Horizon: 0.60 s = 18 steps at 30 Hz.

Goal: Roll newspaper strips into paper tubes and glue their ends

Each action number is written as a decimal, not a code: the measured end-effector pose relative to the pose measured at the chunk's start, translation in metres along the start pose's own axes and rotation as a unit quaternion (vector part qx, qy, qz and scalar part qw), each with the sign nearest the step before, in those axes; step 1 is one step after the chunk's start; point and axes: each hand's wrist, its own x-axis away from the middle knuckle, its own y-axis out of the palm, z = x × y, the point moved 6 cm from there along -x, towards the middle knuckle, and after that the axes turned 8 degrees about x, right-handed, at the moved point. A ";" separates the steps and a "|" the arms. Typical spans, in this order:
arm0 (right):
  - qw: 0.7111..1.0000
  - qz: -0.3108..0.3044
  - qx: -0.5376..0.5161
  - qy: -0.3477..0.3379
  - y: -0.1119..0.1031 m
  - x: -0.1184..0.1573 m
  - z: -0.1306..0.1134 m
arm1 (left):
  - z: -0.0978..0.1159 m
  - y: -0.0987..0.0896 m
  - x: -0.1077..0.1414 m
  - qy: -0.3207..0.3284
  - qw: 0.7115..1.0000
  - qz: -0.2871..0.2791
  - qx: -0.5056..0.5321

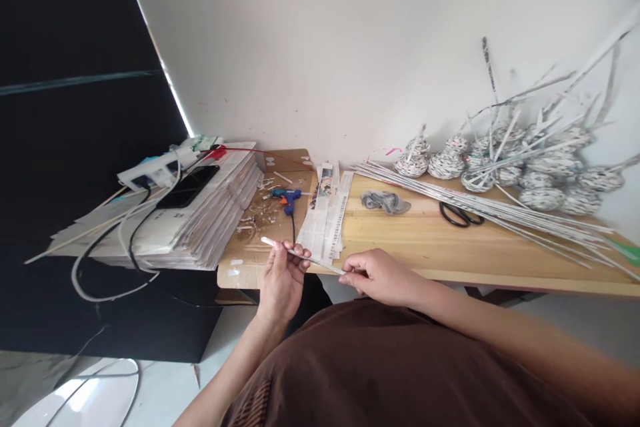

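Observation:
A thin rolled paper stick [323,265] runs between my two hands at the front edge of the wooden table [425,250]. My left hand [284,277] has its palm turned up, with the fingers and thumb closed round the stick near its white left end. The stick's right end is pinched between the thumb and fingers of my right hand [375,275]. Just behind the stick lie printed newspaper strips [320,230]. A blue and orange glue gun [287,198] rests on brown cardboard [293,180] to the left of the strips.
Long paper sticks [465,200] lie across the right side, beside black-handled scissors [453,215] and a crumpled grey cloth [385,202]. Several woven paper pieces [545,170] stand behind them. At left, a tall paper stack [220,213] carries a phone [193,185], cables and a power strip [155,170].

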 end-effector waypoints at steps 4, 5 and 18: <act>0.998 -0.037 -0.041 0.022 0.007 0.001 0.009 | -0.001 -0.005 0.001 -0.004 1.000 0.003 -0.001; 0.998 -0.036 -0.041 0.024 0.008 0.001 0.011 | -0.002 -0.006 0.001 -0.008 1.000 0.002 -0.002; 0.959 0.063 0.249 0.121 -0.041 0.038 0.052 | 0.034 -0.053 -0.074 0.022 0.995 0.071 0.065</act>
